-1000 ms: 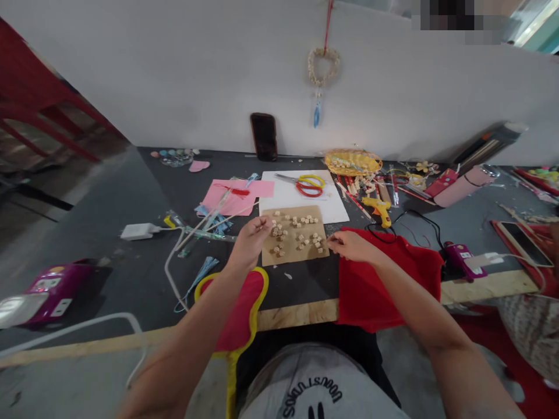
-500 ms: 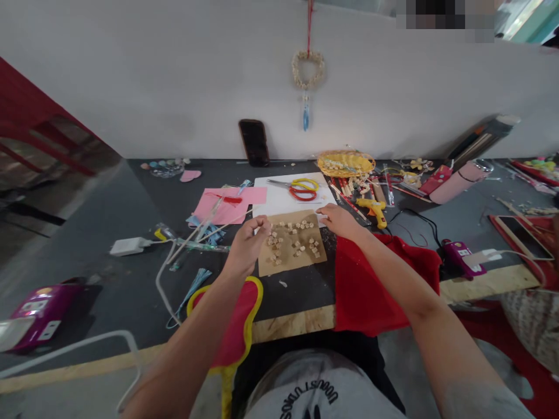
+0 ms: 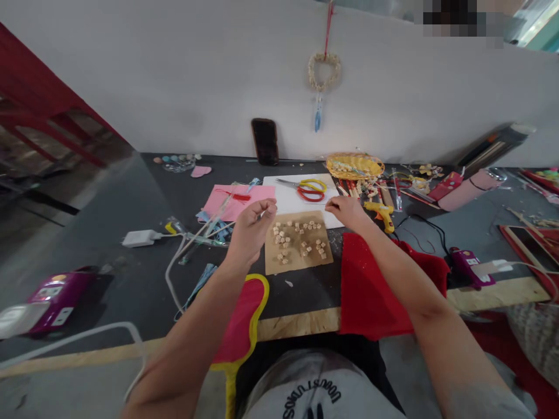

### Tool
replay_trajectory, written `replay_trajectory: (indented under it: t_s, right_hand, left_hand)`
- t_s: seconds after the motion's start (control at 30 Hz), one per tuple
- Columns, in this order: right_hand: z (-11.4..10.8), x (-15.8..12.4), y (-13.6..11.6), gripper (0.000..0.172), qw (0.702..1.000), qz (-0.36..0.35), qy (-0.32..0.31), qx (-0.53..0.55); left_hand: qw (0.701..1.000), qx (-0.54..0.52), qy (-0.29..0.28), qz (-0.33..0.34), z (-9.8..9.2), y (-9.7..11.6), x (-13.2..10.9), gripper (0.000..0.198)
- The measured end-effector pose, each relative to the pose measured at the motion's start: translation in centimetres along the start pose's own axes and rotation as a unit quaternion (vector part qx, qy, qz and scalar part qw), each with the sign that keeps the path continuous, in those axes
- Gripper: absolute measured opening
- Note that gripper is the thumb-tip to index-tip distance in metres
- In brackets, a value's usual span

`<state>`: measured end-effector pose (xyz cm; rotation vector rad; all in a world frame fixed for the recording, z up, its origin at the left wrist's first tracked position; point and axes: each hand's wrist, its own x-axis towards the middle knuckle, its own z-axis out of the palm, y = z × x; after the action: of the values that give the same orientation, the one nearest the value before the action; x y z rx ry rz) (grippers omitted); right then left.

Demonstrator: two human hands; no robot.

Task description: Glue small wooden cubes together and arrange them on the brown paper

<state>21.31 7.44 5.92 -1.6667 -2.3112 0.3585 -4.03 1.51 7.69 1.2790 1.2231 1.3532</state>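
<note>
My left hand (image 3: pixel 252 228) is raised at the left edge of a brown paper sheet (image 3: pixel 286 265), thumb and fingers pinched together; whatever is in the pinch is too small to name. Across the sheet, near its upper right corner, my right hand (image 3: pixel 347 213) is also closed in a pinch, and what it holds cannot be made out. Small pale flower-shaped beads (image 3: pixel 282 240) lie in loose clusters on the paper between the two hands. Behind them, scissors (image 3: pixel 311 190) with red and yellow handles rest on a white sheet (image 3: pixel 286 201).
A yellow basket (image 3: pixel 354 167) and a yellow glue gun (image 3: pixel 381 215) lie right of centre. Red cloth (image 3: pixel 371 291) drapes over the table's front edge. Pink paper (image 3: pixel 216 201), a phone (image 3: pixel 265 141), white cables and purple power sockets (image 3: pixel 474 269) are around. A heart-shaped ornament (image 3: pixel 324 71) hangs on the wall.
My left hand has lifted slightly above the sheet's left edge, still pinched. My right hand stays near the sheet's upper right corner. The whole view has shifted a little.
</note>
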Motion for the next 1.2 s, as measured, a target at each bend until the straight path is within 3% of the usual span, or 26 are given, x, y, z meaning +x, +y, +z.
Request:
replay_trajectory:
  t_s: [0.17,0.27,0.37,0.43,0.5,0.57,0.67,0.83,0.97,1.07,1.2]
  right_hand:
    - [-5.0,-1.1,-3.1,0.012,0.983,-0.022,0.103,0.150]
    - [-6.5,-1.7,-5.2,0.016,0.947,-0.041,0.120,0.295]
    - [-5.8,-1.9,-6.5,0.015,0.901,-0.057,0.060,0.425]
    - [-4.5,-1.8,-7.0,0.023,0.873,-0.048,-0.009,0.485]
    - [-3.2,-1.8,-7.3,0.034,0.853,-0.045,-0.074,0.514]
    - [-2.2,-1.7,-7.5,0.029,0.842,-0.055,-0.106,0.527]
    - [-2.0,-1.9,-7.8,0.020,0.841,-0.065,-0.075,0.531]
    - [-2.2,-2.0,-7.6,0.025,0.846,-0.057,0.063,0.527]
    - [-1.2,-1.6,-7.0,0.025,0.846,-0.045,0.120,0.517]
    - [-0.5,-1.3,-6.7,0.022,0.869,-0.055,0.155,0.468]
    - [0.0,-1.1,-6.5,0.018,0.893,-0.084,0.223,0.381]
  left_hand:
    - [0.999,0.002,-0.029,0.014,0.9,0.2,0.2,0.030]
    - [0.998,0.002,-0.045,0.033,1.5,0.8,0.2,0.026]
    - [0.997,0.010,-0.045,0.058,2.1,1.5,0.1,0.022]
    - [0.996,0.017,-0.041,0.071,2.5,1.8,0.0,0.021]
    - [0.996,0.030,-0.039,0.081,2.8,1.9,0.0,0.021]
    - [0.994,0.044,-0.038,0.094,3.1,1.9,0.1,0.021]
    - [0.992,0.038,-0.036,0.111,3.5,1.7,0.6,0.021]
    - [0.994,0.019,-0.084,0.071,3.8,1.2,1.6,0.026]
    - [0.991,0.057,-0.109,0.060,4.0,1.1,1.9,0.026]
    - [0.990,0.069,-0.116,0.046,4.2,1.0,2.0,0.032]
    - [0.988,0.001,-0.155,-0.008,4.4,0.5,2.3,0.035]
